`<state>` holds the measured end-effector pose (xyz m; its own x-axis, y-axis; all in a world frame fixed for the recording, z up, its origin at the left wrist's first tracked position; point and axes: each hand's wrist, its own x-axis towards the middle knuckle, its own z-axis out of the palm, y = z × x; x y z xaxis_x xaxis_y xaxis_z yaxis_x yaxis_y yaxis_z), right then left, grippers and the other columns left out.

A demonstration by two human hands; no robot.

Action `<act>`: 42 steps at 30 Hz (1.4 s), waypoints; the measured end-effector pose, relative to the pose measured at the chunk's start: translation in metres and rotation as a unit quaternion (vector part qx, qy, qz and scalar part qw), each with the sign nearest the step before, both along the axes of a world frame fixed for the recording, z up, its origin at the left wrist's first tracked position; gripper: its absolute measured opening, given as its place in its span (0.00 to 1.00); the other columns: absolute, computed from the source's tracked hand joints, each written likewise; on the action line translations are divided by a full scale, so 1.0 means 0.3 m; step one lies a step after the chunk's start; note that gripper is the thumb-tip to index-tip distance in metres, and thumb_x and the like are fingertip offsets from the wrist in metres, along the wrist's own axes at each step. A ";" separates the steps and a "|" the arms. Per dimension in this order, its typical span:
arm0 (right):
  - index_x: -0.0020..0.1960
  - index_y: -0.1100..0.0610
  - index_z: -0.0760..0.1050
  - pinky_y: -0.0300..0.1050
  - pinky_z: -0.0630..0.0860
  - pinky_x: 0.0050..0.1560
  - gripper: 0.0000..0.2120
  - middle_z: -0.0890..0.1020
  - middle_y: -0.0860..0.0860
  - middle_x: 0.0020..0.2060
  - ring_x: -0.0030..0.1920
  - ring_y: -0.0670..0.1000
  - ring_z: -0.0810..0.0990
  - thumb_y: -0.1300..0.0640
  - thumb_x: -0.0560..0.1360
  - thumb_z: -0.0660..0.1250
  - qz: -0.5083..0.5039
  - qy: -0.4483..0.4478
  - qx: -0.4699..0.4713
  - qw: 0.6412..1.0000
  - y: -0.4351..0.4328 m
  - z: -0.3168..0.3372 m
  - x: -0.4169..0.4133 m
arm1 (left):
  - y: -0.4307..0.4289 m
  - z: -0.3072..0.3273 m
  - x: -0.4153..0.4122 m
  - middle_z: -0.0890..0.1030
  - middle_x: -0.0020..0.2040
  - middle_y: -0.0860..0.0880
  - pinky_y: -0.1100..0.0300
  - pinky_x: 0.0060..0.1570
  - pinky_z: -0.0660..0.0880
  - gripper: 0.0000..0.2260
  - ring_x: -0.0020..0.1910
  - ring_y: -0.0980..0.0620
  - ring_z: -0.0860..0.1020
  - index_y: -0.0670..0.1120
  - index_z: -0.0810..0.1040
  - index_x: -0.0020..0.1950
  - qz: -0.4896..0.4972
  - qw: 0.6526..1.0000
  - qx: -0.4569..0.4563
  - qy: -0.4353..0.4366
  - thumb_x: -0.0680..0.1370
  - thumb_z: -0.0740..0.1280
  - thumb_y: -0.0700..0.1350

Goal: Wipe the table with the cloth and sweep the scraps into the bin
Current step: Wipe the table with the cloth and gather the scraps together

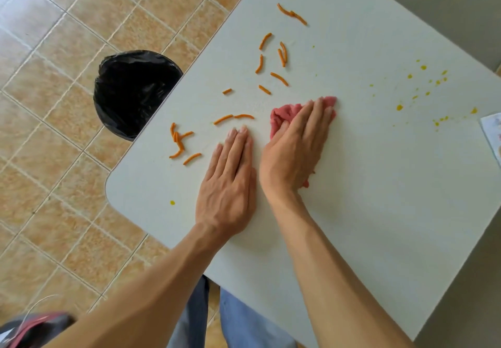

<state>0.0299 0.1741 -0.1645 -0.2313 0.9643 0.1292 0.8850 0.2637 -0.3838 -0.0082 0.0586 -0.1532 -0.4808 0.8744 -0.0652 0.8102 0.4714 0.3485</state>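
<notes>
My right hand lies flat on a pink cloth in the middle of the white table, pressing it down; most of the cloth is hidden under the palm. Just to its left, my left hand rests flat on the bare tabletop with fingers together, holding nothing. Several orange scraps lie scattered ahead of and to the left of both hands, one cluster near the table's left edge. A bin lined with a black bag stands on the floor, partly tucked under that left edge.
Small yellow spots dot the table at the right, and one spot sits near the rounded front-left corner. A printed paper pokes in at the right edge. Tan tiled floor lies to the left.
</notes>
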 end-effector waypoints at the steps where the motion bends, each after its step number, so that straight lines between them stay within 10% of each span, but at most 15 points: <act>1: 0.74 0.70 0.67 0.59 0.64 0.78 0.26 0.69 0.64 0.76 0.78 0.65 0.64 0.53 0.84 0.58 0.036 0.000 0.005 0.999 -0.018 -0.003 -0.016 | -0.001 0.001 0.001 0.53 0.81 0.43 0.52 0.79 0.45 0.27 0.81 0.46 0.50 0.39 0.57 0.80 -0.004 1.000 0.002 0.001 0.82 0.60 0.44; 4: 0.75 0.70 0.66 0.59 0.64 0.79 0.26 0.68 0.63 0.76 0.78 0.63 0.64 0.51 0.86 0.54 0.209 -0.008 0.037 0.977 0.010 -0.022 0.024 | 0.004 0.006 0.001 0.54 0.81 0.43 0.52 0.79 0.47 0.26 0.81 0.46 0.50 0.39 0.58 0.80 -0.005 1.000 0.005 0.004 0.83 0.59 0.44; 9: 0.74 0.70 0.68 0.61 0.67 0.75 0.33 0.68 0.65 0.76 0.77 0.66 0.65 0.46 0.86 0.43 0.008 -0.004 0.033 0.999 0.075 -0.015 0.142 | 0.004 0.006 0.003 0.55 0.81 0.44 0.53 0.79 0.46 0.24 0.81 0.48 0.50 0.39 0.58 0.80 0.006 1.000 -0.008 0.004 0.84 0.54 0.45; 14: 0.74 0.67 0.69 0.59 0.68 0.75 0.23 0.69 0.62 0.76 0.78 0.62 0.65 0.53 0.87 0.55 0.397 0.006 0.065 0.916 0.116 -0.020 0.277 | 0.011 0.005 0.016 0.60 0.79 0.40 0.46 0.78 0.53 0.23 0.80 0.43 0.55 0.34 0.62 0.77 0.015 1.000 0.014 0.000 0.83 0.54 0.42; 19: 0.74 0.67 0.69 0.59 0.68 0.75 0.23 0.69 0.62 0.76 0.78 0.63 0.65 0.54 0.86 0.54 -0.030 0.001 0.041 0.999 0.259 -0.032 0.404 | 0.143 0.038 0.087 0.61 0.78 0.36 0.41 0.75 0.58 0.25 0.79 0.40 0.57 0.32 0.62 0.76 -0.006 0.996 0.074 -0.038 0.79 0.57 0.35; 24: 0.74 0.68 0.69 0.56 0.66 0.78 0.26 0.66 0.62 0.77 0.79 0.60 0.64 0.50 0.85 0.62 0.241 -0.013 0.067 0.968 0.294 -0.015 0.512 | 0.510 0.039 0.114 0.62 0.78 0.38 0.45 0.77 0.56 0.26 0.79 0.42 0.57 0.34 0.63 0.76 -0.060 0.992 0.104 -0.048 0.78 0.58 0.33; 29: 0.74 0.69 0.68 0.60 0.70 0.74 0.36 0.69 0.61 0.76 0.78 0.63 0.65 0.42 0.86 0.40 -0.118 -0.025 0.059 0.991 0.388 0.002 0.571 | 0.681 -0.012 0.069 0.57 0.80 0.41 0.51 0.79 0.47 0.25 0.80 0.45 0.52 0.36 0.58 0.79 -0.041 0.997 0.056 -0.020 0.82 0.54 0.42; 34: 0.74 0.69 0.68 0.54 0.65 0.79 0.31 0.68 0.62 0.77 0.79 0.62 0.64 0.44 0.87 0.48 0.113 -0.052 0.066 0.990 0.510 -0.022 0.589 | 0.687 -0.022 0.077 0.57 0.80 0.41 0.51 0.79 0.47 0.25 0.80 0.45 0.52 0.37 0.58 0.79 -0.049 0.998 0.048 0.002 0.83 0.55 0.43; 42: 0.75 0.70 0.64 0.55 0.60 0.81 0.29 0.67 0.64 0.77 0.79 0.64 0.61 0.49 0.84 0.59 -0.135 -0.072 0.051 0.987 0.687 -0.030 0.509 | 0.690 -0.017 0.076 0.58 0.80 0.41 0.50 0.79 0.49 0.25 0.80 0.45 0.53 0.37 0.59 0.79 -0.040 0.998 0.045 -0.003 0.83 0.53 0.44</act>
<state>0.1826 0.3802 -0.1735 0.0090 0.9769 0.2135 0.9717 0.0419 -0.2326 0.0148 0.2655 -0.1583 -0.4092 0.9123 0.0121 0.8412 0.3722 0.3922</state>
